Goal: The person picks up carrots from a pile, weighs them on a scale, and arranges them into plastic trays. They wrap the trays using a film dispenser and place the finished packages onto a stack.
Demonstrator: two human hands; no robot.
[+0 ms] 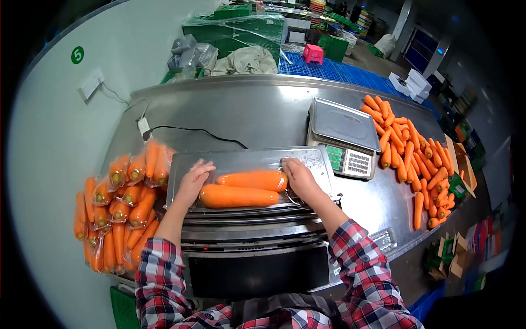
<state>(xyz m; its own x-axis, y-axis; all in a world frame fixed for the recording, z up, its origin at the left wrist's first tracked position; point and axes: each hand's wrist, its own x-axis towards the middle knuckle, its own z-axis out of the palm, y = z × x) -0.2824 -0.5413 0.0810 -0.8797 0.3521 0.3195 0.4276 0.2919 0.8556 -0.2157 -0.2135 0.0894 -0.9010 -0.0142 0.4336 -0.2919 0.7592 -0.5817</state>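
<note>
Two large carrots [239, 196] lie side by side across the metal wrapping machine [323, 164] in front of me. Clear plastic film [235, 164] shows as a hazy sheet over and behind them. At the left ends of the carrots is my left hand [195, 178], its slightly blurred fingers drawn together at the film. My right hand [299, 176] is by the right end of the farther carrot, thumb and fingers closed on the film. The film's edges within both hands are hard to make out.
Wrapped carrots [118, 211] are stacked to the left. A digital scale [345, 129] stands at right, beside a heap of loose carrots [413, 159]. A black cable [200, 130] crosses the steel table [241, 98]. Beyond it are green crates [241, 35] and a pink stool [313, 54].
</note>
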